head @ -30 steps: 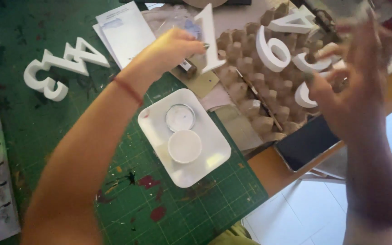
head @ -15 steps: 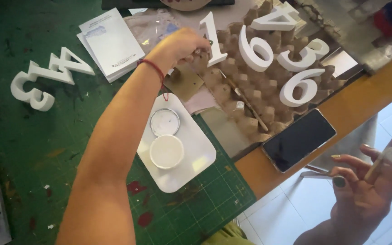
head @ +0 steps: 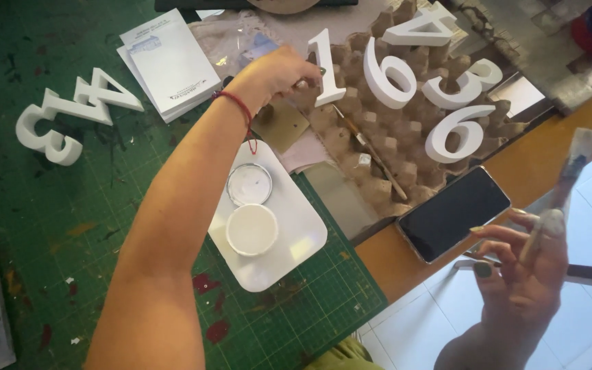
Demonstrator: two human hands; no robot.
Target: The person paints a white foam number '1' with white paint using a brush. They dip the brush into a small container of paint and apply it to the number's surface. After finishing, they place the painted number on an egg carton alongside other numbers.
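So the white-painted number one (head: 326, 68) is standing on the brown cardboard egg tray (head: 371, 144) at the far side, along with four other white numerals (head: 447, 89). A white four and three (head: 70, 116) sit apart on the green cutting mat (head: 104, 226) to the left, so probably not everything's on the tray yet. Left hand (head: 279, 75) is curled closed on the one's lower edge. Right hand (head: 522, 267), off the surface's near right edge, has fingers loosely pinching a paint-smeared brush (head: 560, 192).
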